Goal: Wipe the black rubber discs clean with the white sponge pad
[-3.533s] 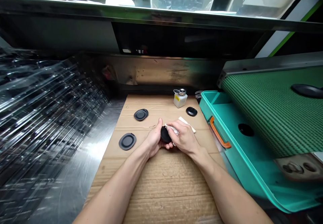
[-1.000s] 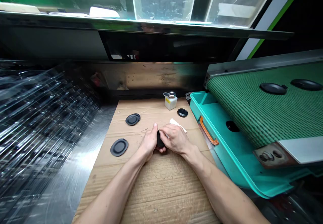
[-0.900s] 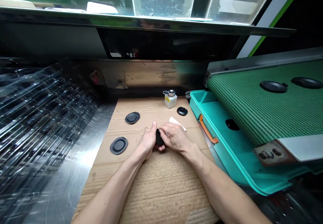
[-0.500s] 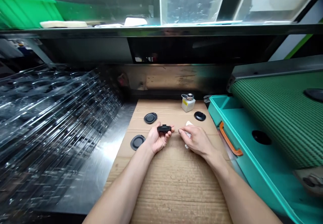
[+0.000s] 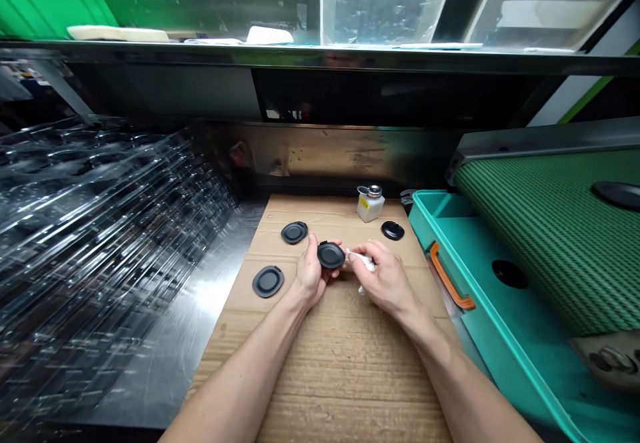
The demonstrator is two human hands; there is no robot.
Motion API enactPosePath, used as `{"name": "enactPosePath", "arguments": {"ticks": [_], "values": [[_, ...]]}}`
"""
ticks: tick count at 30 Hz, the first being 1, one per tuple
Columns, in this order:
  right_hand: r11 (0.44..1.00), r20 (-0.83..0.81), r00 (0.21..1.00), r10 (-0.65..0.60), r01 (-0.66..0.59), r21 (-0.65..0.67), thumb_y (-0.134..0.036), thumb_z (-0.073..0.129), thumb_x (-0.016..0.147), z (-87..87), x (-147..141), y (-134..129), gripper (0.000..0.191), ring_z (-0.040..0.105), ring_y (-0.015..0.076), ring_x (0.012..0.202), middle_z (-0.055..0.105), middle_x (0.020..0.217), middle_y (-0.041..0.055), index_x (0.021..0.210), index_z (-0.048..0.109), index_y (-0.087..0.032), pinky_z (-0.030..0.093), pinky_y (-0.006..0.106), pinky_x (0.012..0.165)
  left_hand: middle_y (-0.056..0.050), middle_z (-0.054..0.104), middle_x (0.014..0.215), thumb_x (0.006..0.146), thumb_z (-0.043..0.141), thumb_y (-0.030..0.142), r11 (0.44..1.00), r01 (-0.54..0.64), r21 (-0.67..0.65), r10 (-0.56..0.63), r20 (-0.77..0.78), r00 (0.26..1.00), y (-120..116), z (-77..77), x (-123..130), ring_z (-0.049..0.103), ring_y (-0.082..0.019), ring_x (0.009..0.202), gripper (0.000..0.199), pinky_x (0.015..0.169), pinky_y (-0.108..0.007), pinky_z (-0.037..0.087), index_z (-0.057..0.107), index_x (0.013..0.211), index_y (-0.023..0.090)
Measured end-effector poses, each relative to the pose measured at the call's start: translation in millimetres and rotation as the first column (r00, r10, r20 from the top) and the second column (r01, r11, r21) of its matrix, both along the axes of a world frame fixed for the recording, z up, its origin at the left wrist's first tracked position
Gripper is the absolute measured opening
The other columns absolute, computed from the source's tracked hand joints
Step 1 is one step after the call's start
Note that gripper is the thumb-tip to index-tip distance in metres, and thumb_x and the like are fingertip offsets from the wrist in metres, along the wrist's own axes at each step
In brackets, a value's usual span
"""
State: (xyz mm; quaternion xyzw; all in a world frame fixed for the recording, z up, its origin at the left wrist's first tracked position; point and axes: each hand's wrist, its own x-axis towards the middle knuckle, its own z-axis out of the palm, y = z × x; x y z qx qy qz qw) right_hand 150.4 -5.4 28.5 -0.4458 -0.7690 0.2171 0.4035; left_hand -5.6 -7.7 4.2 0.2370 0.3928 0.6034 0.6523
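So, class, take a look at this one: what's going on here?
A person holds a black oval disc in their left hand while their right hand pinches a white wipe beside its edge. Three more black discs lie on the cardboard sheet, near a small bottle with a yellow label.

A pump-top dispenser bottle [image 5: 371, 204] is standing at the far edge of the cardboard sheet [image 5: 350, 376], black oval pads [image 5: 268, 281] are lying on it, and a teal tray [image 5: 480, 336] is sitting at right beneath a green mesh conveyor belt [image 5: 545, 263].
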Motion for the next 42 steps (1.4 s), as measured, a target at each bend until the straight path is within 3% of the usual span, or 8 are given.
{"name": "enactPosePath", "arguments": {"ticks": [7, 18, 22, 26, 31, 36, 39, 42], "values": [[0.993, -0.064, 0.994, 0.091, -0.085, 0.084, -0.023, 0.051, 0.091, -7.6, -23.3, -18.0, 0.018, 0.058, 0.0165, 0.08, 0.058, 0.086, 0.0055, 0.096, 0.068, -0.02, 0.047, 0.028, 0.075, -0.008, 0.071, 0.082, 0.088, 0.034, 0.065, 0.988, -0.085, 0.131, 0.113, -0.224, 0.968, -1.3, -2.8, 4.7, 0.053, -0.011, 0.049, 0.062, 0.042, -0.022, 0.035, 0.066, 0.105, 0.014], [0.978, -0.047, 0.985, 0.167, -0.159, 0.138, -0.021, 0.049, 0.092, -15.4, -24.5, -11.4, 0.019, 0.058, 0.0164, 0.085, 0.059, 0.094, 0.0065, 0.1, 0.066, -0.022, 0.049, 0.026, 0.076, -0.009, 0.071, 0.095, 0.092, 0.031, 0.059, 0.966, -0.1, 0.238, 0.191, -0.397, 0.897, -3.0, -7.1, 5.6, 0.064, -0.017, 0.077, 0.059, 0.075, -0.027, 0.049, 0.07, 0.096, 0.015], [0.98, -0.017, 0.989, 0.149, -0.146, 0.136, -0.02, 0.047, 0.092, -15.4, -23.1, -10.6, 0.02, 0.057, 0.0167, 0.087, 0.059, 0.093, 0.006, 0.1, 0.066, -0.022, 0.047, 0.027, 0.078, -0.008, 0.071, 0.089, 0.09, 0.033, 0.062, 0.978, -0.085, 0.192, 0.154, -0.382, 0.911, -3.9, -7.3, 5.7, 0.058, -0.014, 0.059, 0.06, 0.057, -0.025, 0.047, 0.069, 0.099, 0.015], [0.982, 0.03, 0.989, 0.148, -0.15, 0.117, -0.02, 0.049, 0.09, -11.9, -17.5, -7.1, 0.017, 0.056, 0.0156, 0.082, 0.059, 0.091, 0.005, 0.095, 0.066, -0.021, 0.046, 0.026, 0.074, -0.009, 0.071, 0.088, 0.088, 0.04, 0.063, 0.983, -0.113, 0.143, 0.147, -0.256, 0.955, -0.8, -4.5, 4.0, 0.054, -0.011, 0.052, 0.057, 0.047, -0.022, 0.04, 0.067, 0.096, 0.014], [0.992, 0.175, 0.984, -0.045, 0.023, 0.127, -0.031, 0.056, 0.088, -5.7, -2.8, 2.6, 0.024, 0.054, 0.0178, 0.077, 0.057, 0.073, 0.0025, 0.066, 0.063, -0.021, 0.041, 0.032, 0.08, -0.013, 0.07, 0.1, 0.089, 0.044, 0.057, 0.992, -0.121, 0.032, 0.118, 0.078, 0.99, 6.4, 2.0, -9.5, 0.051, -0.008, 0.049, 0.049, 0.039, -0.019, 0.031, 0.058, 0.107, 0.014], [0.953, 0.353, 0.885, -0.303, 0.27, 0.139, -0.029, 0.061, 0.082, -14.8, 18.5, 13.9, 0.015, 0.054, 0.0251, 0.089, 0.062, 0.097, 0.009, 0.094, 0.067, -0.023, 0.04, 0.035, 0.075, -0.015, 0.066, 0.113, 0.09, 0.044, 0.056, 0.992, -0.11, 0.061, 0.102, 0.122, 0.987, 4.3, 5.3, -12.4, 0.064, -0.014, 0.063, 0.048, 0.047, -0.023, 0.045, 0.057, 0.113, 0.016], [0.966, 0.382, 0.888, -0.256, 0.242, 0.086, -0.026, 0.061, 0.082, -20.1, 22.0, 18.3, 0.024, 0.056, 0.0259, 0.088, 0.062, 0.091, 0.0089, 0.106, 0.065, -0.023, 0.042, 0.036, 0.075, -0.014, 0.065, 0.112, 0.089, 0.049, 0.054, 0.989, -0.118, 0.087, 0.108, 0.105, 0.989, 2.3, 6.7, -7.6, 0.069, -0.02, 0.076, 0.046, 0.055, -0.027, 0.051, 0.056, 0.117, 0.018], [0.972, 0.19, 0.957, -0.22, 0.199, 0.121, -0.03, 0.055, 0.089, -18.1, 6.8, 10.8, 0.027, 0.055, 0.0251, 0.096, 0.06, 0.101, 0.0093, 0.115, 0.061, -0.023, 0.045, 0.037, 0.083, -0.012, 0.065, 0.112, 0.089, 0.055, 0.042, 0.99, -0.097, 0.102, 0.08, 0.162, 0.984, 1.0, 6.8, -2.9, 0.068, -0.023, 0.091, 0.038, 0.072, -0.033, 0.055, 0.056, 0.12, 0.019]]}}
